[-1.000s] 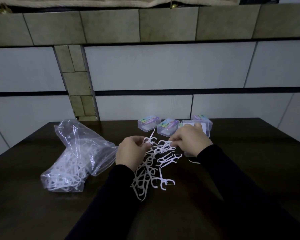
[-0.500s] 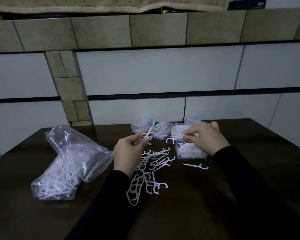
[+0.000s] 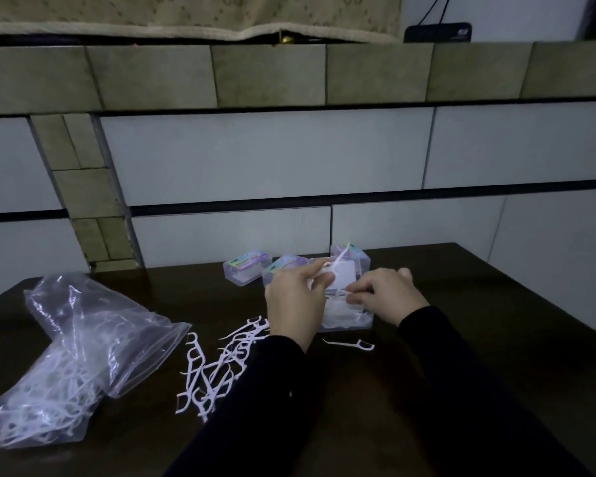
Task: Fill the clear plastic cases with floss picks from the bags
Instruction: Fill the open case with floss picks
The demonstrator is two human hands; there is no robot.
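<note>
Floss picks (image 3: pixel 217 370) lay loose on the dark counter (image 3: pixel 496 339) beside a clear bag (image 3: pixel 79 356), while the left hand (image 3: pixel 295 301) pinched one pick (image 3: pixel 332 266) and the right hand (image 3: pixel 386 297) pinched another, both over the open clear case (image 3: pixel 351 318).

A dark wooden table (image 3: pixel 496 339) is seen under dim light, set against a wall of pale panels (image 3: pixel 262 156) banded with olive stone tiles (image 3: pixel 269 75). Beige patterned fabric (image 3: pixel 186 15) is draped along the top ledge.
</note>
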